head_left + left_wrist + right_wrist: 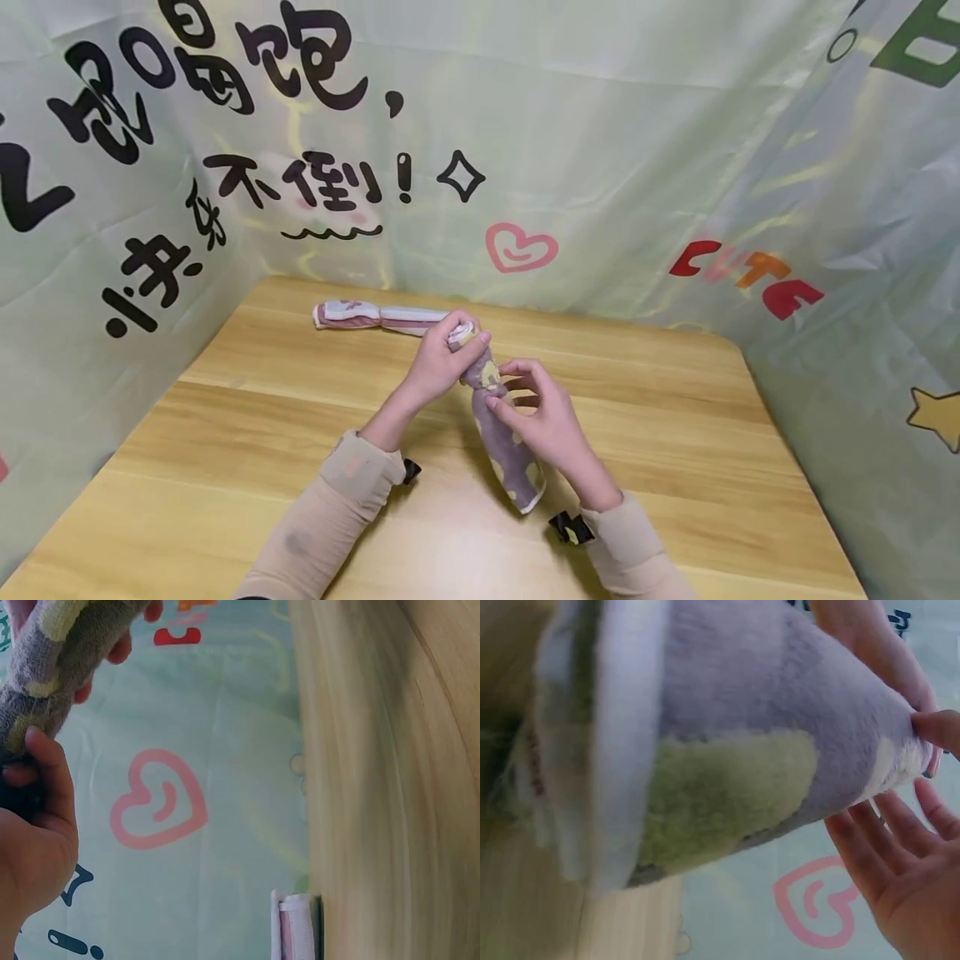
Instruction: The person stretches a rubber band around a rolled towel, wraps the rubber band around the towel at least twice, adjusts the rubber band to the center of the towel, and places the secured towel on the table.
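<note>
A rolled purple-grey towel [504, 446] with yellow-green spots is held above the table, narrowed at a waist near its upper part. My left hand [444, 358] grips its upper end, the thumb across the front. At the waist, my right hand [543, 412] pinches the towel between thumb and fingertips. Its lower end hangs toward me and looms large in the right wrist view, where the towel's layered white edge [626, 750] shows. Behind the left hand lies a second rolled towel [348, 314], pink and pale blue, also cinched; the hand hides its right end.
The wooden table [300, 408] reaches back to a pale green printed cloth [615, 167], which hangs behind it and along both sides. Black wrist mounts [572, 527] sit at the sleeve cuffs.
</note>
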`<state>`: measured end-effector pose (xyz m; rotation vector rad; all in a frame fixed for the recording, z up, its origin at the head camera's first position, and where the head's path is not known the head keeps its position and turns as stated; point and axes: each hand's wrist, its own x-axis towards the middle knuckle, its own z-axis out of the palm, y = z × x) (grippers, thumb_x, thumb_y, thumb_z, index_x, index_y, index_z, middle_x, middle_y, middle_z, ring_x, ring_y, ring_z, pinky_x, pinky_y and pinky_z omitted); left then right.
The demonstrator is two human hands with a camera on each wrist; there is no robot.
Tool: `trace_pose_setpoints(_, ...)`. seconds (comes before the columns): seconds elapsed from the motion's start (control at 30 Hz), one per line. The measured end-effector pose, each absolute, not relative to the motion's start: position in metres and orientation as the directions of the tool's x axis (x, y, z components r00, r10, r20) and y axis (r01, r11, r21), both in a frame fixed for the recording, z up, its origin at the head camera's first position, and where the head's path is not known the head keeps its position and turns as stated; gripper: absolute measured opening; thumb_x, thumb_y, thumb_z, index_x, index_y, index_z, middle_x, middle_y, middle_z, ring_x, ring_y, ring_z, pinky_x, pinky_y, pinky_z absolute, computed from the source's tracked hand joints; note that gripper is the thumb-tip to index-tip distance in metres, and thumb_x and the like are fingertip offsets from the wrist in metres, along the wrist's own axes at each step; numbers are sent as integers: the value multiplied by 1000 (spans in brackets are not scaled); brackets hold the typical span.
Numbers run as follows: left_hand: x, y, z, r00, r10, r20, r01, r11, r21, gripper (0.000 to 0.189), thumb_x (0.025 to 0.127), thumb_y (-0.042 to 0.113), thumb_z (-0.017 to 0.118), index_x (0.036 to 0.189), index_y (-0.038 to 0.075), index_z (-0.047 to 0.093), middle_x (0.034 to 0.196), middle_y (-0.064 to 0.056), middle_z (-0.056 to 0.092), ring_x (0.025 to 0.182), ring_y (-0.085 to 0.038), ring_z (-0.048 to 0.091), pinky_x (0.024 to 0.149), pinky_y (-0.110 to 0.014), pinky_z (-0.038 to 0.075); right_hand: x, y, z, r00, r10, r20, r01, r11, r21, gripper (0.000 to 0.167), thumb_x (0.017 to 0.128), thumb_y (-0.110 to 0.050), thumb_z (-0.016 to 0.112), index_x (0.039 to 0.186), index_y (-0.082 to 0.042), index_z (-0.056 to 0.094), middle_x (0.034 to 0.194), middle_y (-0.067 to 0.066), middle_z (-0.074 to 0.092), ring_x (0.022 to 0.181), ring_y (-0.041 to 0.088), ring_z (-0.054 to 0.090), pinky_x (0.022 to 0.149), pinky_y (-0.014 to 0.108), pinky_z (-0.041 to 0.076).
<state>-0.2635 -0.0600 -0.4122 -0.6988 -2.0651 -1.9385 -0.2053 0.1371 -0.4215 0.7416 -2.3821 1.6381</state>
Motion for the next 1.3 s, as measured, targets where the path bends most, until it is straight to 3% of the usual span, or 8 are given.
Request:
trace_pose_setpoints(0.2,-263,-56,-413,-874,157,459,462,-21,887,13,100,12,68,99,2,59,80,-5,61,63,-13,58,52,-25,48,-210,137,-430,-648,-339,682,-762,302,-573,31,88,3,79,115,-4,67,116,11,70,94,27,72,69,31,63)
trace_pose_setpoints(0.3,-260,-54,-416,-884,141,446,447,-30,894,15,102,13,67,97,2,58,75,-4,60,57,-11,55,48,-25,46,-210,135,-434,-562,-355,747,-823,333,-461,31,86,3,79,114,-3,67,113,12,70,88,23,72,68,24,61)
trace_pose_setpoints(0.43,-253,-52,-423,-912,79,404,402,-30,915,15,104,13,64,95,2,57,70,-4,57,50,-11,50,43,-25,43,-207,131,-441,-501,-381,777,-851,382,-361,27,91,-4,77,115,-1,66,111,14,71,84,22,73,69,19,59)
trace_pose_setpoints(0.6,-249,-46,-423,-938,-63,340,338,32,940,14,101,15,65,95,3,62,77,-1,60,61,-11,56,48,-24,46,-207,129,-449,-479,-368,797,-830,487,-273,23,98,-16,71,116,-2,67,111,14,72,87,23,74,69,27,61)
trace_pose_setpoints(0.67,-250,-42,-421,-943,-83,322,320,40,947,14,101,15,65,94,2,63,76,-1,60,62,-13,56,50,-24,46,-209,129,-449,-469,-361,806,-818,522,-242,23,96,-16,71,115,-3,68,110,13,73,89,24,74,70,31,62)
trace_pose_setpoints(0.83,-252,-37,-418,-947,-68,314,311,47,949,13,100,13,64,93,3,61,73,1,57,61,-11,52,52,-23,43,-213,127,-448,-462,-357,812,-807,548,-218,23,86,-12,74,108,-6,69,106,8,73,92,23,73,72,33,62)
trace_pose_setpoints(1.1,-252,-38,-416,-946,-26,324,323,28,946,13,101,13,62,93,4,59,74,1,55,60,-10,51,52,-22,42,-213,125,-448,-485,-351,801,-790,568,-230,12,84,-14,75,93,-11,68,107,6,73,90,22,74,67,29,61)
trace_pose_setpoints(1.3,-252,-38,-413,-960,-62,272,274,-41,961,17,102,17,63,92,4,59,73,0,58,54,-10,50,44,-22,41,-213,127,-447,-537,-355,765,-803,493,-334,23,90,-9,75,109,-4,65,113,12,70,82,21,72,64,24,60)
